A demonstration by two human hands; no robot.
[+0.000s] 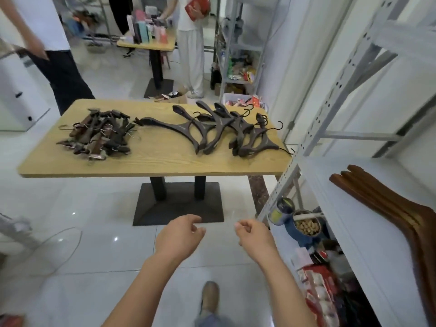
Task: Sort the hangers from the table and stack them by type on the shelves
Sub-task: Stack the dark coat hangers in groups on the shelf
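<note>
A wooden table (155,161) stands ahead of me. On its left lies a heap of small dark clip hangers (99,135). Across its right half lie several large dark coat hangers (224,131) with black hooks. On the white shelf (330,192) at my right rest brown wooden hangers (387,208), stacked together. My left hand (179,237) and my right hand (253,234) hang in front of me above the floor, short of the table. Both hold nothing, with fingers loosely curled and apart.
A grey metal shelf post (306,147) rises beside the table's right corner. Tins and packets (306,227) crowd the lower shelf. Two people (191,43) stand beyond the table near a second table (146,43). A fan guard (59,251) lies on the floor at left.
</note>
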